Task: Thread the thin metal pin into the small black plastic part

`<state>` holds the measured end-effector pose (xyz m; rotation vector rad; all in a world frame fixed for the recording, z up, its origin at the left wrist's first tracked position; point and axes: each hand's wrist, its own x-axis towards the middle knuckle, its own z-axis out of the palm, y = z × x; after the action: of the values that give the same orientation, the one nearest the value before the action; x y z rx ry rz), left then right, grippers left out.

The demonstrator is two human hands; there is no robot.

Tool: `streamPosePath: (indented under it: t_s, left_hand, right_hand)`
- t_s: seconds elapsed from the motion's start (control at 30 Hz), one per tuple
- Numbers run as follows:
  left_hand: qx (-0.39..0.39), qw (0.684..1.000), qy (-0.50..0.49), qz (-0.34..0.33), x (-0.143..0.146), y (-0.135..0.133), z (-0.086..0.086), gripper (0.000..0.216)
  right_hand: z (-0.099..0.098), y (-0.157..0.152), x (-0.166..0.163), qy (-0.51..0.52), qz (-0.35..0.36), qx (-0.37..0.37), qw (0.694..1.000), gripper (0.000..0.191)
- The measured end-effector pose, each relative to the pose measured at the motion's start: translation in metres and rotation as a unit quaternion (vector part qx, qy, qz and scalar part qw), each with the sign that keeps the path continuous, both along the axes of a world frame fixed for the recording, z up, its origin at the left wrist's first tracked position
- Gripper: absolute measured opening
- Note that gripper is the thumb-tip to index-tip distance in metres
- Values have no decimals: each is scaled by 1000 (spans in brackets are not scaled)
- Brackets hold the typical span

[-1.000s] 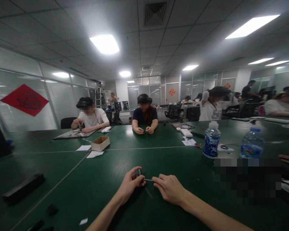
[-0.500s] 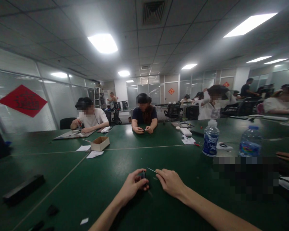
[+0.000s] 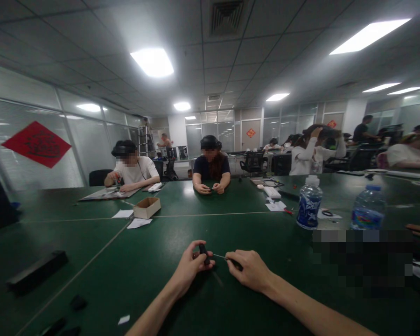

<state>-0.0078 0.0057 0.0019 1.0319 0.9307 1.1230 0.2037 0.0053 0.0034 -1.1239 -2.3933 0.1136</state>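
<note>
My left hand (image 3: 191,266) rests on the green table (image 3: 133,270) with its fingers pinched round a small dark object (image 3: 204,254) held upright. My right hand (image 3: 248,268) is closed on a thin metal tool (image 3: 220,256), a slim rod whose tip points left toward the dark object and almost touches it. Both forearms reach in from the bottom edge. What the small object is cannot be made out.
Two water bottles (image 3: 308,202) (image 3: 367,207) stand to the right. A small cardboard box (image 3: 146,207) and paper scraps (image 3: 138,223) lie further back. A long black bar (image 3: 35,270) and small dark pieces (image 3: 77,302) lie at the left. Other people sit across the table.
The thin tool's tip, lifted away half a second ago, has come back down level beside the dark object. My left hand turned the object more upright. A person at the back right raised both arms.
</note>
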Motion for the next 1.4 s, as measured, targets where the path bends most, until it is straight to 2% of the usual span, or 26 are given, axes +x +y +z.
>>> streamPosePath:
  t_s: [0.23, 0.47, 0.6, 1.07, 1.4]
  left_hand:
    - [3, 1000, 4, -2, 0, 1, -2, 44]
    - [7, 1000, -9, 9, 1, 4, -6, 39]
    - [3, 1000, -17, 20, 2, 3, -5, 39]
    - [44, 999, 2, -25, -1, 2, -5, 55]
    - [63, 996, 57, -30, -2, 4, -5, 58]
  right_hand:
    - [-1, -1, 0, 7, 20, 13, 1000, 24]
    - [-5, 0, 1, 1, 71, 40, 997, 25]
    - [-8, 2, 1, 3, 60, 51, 997, 27]
    - [-9, 4, 3, -8, 44, 36, 998, 28]
    - [-1, -1, 3, -83, 37, 58, 994, 31]
